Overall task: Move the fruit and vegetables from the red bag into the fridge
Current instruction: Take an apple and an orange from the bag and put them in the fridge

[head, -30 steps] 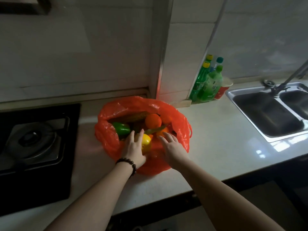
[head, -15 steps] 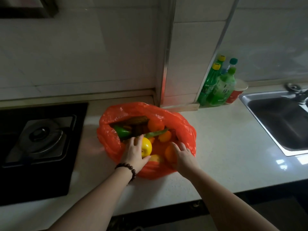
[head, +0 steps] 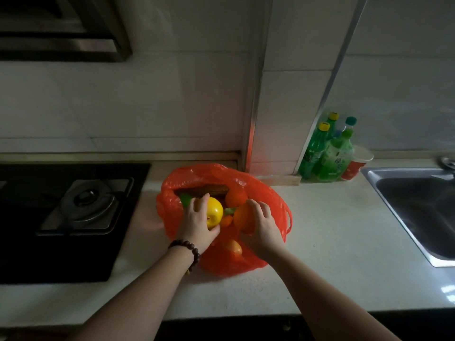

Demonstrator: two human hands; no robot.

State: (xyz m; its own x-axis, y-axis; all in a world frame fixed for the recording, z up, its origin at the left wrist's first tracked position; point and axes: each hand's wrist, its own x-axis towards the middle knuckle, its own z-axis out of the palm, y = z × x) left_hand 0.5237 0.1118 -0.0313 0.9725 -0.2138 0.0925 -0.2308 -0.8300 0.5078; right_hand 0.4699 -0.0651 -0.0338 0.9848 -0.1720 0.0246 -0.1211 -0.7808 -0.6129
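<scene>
The red bag (head: 197,175) lies open on the white counter, against the tiled wall corner. My left hand (head: 197,222), with a bead bracelet at the wrist, grips a yellow apple (head: 214,212) just above the bag's mouth. My right hand (head: 261,225) grips an orange (head: 242,219) beside it. Inside the bag I see another orange (head: 235,196), a green pepper (head: 185,199), a small orange fruit (head: 226,220), a dark brown oblong item (head: 204,189) and a fruit (head: 232,247) showing through the plastic. The fridge is out of view.
A gas hob (head: 73,207) sits on the left of the counter. Green bottles (head: 325,153) and a red cup (head: 357,163) stand in the corner behind the bag. A steel sink (head: 418,205) is on the right. A range hood (head: 61,28) hangs at top left.
Both hands closed on fruit inside the bag and lifted it: the left now holds the yellow apple, the right the orange, both higher at the bag's mouth.
</scene>
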